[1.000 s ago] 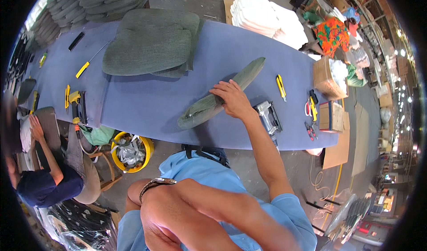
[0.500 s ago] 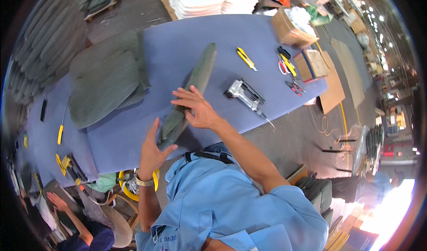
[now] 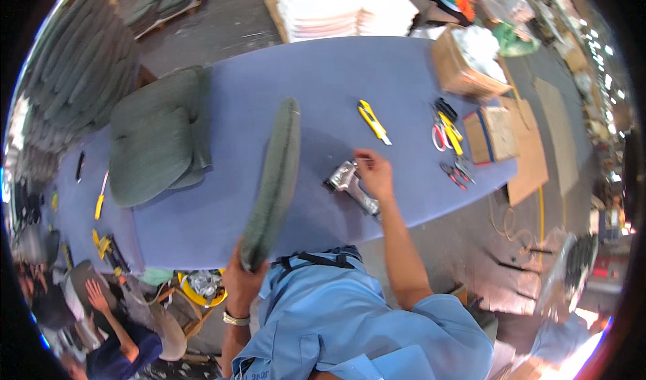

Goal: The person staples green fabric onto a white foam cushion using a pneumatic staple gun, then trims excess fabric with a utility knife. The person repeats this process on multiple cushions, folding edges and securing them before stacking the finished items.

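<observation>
A long grey-green upholstered cushion [image 3: 274, 181] stands on its narrow edge on the blue-covered table. My left hand [image 3: 243, 275] grips its near end by the table's front edge. To the cushion's right lies a silver pneumatic staple gun [image 3: 346, 180]. Over its right side is my right hand [image 3: 374, 173], with curled fingers on the tool and hiding part of it. Further back, a yellow utility knife [image 3: 372, 121] rests on the table. More grey-green cushions [image 3: 151, 137] are piled at the left of the table.
Yellow-handled tools and red-handled pliers [image 3: 457, 175] lie at right, beside cardboard boxes [image 3: 492, 135]. A tall stack of cushions [image 3: 87, 57] stands far left; white sheets [image 3: 336, 10] are piled beyond the table. Another person's hand [image 3: 97, 296] shows at lower left, near a yellow-rimmed container [image 3: 202, 296].
My left hand has taken hold of the cushion's near end, which now stands more upright on edge. My right hand has left the cushion and moved right to the staple gun.
</observation>
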Motion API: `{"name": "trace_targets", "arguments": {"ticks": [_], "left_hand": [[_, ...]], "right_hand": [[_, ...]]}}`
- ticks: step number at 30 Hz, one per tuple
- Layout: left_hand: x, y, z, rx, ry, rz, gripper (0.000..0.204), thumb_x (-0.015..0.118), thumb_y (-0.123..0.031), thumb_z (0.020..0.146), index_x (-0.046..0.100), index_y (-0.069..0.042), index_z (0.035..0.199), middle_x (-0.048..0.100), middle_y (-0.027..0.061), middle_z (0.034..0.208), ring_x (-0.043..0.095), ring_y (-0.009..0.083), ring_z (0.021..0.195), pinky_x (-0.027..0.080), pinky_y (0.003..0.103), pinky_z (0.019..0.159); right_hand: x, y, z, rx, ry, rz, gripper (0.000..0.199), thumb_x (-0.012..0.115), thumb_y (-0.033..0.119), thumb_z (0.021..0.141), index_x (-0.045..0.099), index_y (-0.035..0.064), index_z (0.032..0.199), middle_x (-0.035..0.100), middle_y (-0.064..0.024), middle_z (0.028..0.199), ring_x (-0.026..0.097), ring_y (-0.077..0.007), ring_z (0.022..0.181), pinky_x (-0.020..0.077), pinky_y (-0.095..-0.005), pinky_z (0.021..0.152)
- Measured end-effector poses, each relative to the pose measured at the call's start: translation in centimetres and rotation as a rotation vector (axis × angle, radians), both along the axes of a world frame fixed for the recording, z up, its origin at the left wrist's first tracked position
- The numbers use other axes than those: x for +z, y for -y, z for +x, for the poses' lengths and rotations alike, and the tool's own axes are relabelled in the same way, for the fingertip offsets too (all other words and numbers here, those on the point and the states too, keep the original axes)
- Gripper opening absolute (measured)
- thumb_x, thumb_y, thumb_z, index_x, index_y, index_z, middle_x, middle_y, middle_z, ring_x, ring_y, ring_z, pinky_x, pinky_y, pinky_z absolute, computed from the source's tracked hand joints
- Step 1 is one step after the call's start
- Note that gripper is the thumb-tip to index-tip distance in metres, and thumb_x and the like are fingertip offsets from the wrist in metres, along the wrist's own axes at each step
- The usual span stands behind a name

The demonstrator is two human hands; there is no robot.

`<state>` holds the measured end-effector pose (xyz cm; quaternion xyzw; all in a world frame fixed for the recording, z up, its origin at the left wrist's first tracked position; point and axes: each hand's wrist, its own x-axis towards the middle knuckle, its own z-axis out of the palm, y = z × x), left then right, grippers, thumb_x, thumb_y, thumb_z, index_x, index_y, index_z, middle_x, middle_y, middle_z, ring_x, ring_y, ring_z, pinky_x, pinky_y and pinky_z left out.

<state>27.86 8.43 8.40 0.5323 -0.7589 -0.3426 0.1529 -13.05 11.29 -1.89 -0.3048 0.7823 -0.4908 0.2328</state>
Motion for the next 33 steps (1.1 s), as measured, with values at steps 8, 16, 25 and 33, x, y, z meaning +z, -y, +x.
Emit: {"name": "trace_targets", "arguments": {"ticks": [8, 16, 25, 33], "left_hand": [[2.6, -4.7, -8.4, 0.024, 0.156, 0.115, 0.103, 0.088, -0.032, 0.079, 0.032, -0.012, 0.163, 0.069, 0.0234, 0.128, 0.07, 0.0437, 0.108, 0.058, 0.048, 0.086], [3.8, -1.2, -13.1, -0.052, 0.204, 0.095, 0.091, 0.082, -0.034, 0.088, 0.035, -0.006, 0.16, 0.069, 0.0245, 0.126, 0.071, 0.0403, 0.109, 0.057, 0.045, 0.092], [-0.3, 14.3, -20.7, -0.208, -0.052, -0.448, 0.064, 0.062, -0.018, 0.1, 0.04, -0.017, 0.16, 0.065, 0.0169, 0.108, 0.066, 0.0375, 0.09, 0.056, 0.047, 0.075], [-1.8, 20.3, -25.3, -0.247, -0.169, -0.429, 0.056, 0.057, 0.002, 0.095, 0.062, -0.022, 0.146, 0.059, 0.0119, 0.099, 0.062, 0.029, 0.084, 0.052, 0.042, 0.073]], "right_hand": [[-7.4, 6.1, -16.2, 0.02, -0.368, 0.521, 0.059, 0.08, 0.027, 0.086, 0.06, 0.0129, 0.139, 0.061, -0.0178, 0.139, 0.065, -0.0394, 0.121, 0.056, -0.0484, 0.097], [-4.6, 8.7, -15.9, 0.136, -0.333, 0.672, 0.05, 0.083, 0.027, 0.084, 0.061, 0.0075, 0.126, 0.066, -0.0166, 0.131, 0.067, -0.0405, 0.115, 0.0564, -0.0522, 0.094], [4.4, 3.6, -5.5, -0.249, 0.443, -0.389, 0.026, 0.074, 0.026, 0.096, 0.062, 0.0045, 0.103, 0.063, -0.005, 0.076, 0.06, -0.0153, 0.056, 0.0493, -0.0304, 0.048], [3.5, -1.1, -0.2, -0.363, 0.944, -0.834, 0.036, 0.06, 0.026, 0.106, 0.061, 0.0012, 0.133, 0.072, -0.0173, 0.112, 0.07, -0.0216, 0.085, 0.0615, -0.0327, 0.074]]}}
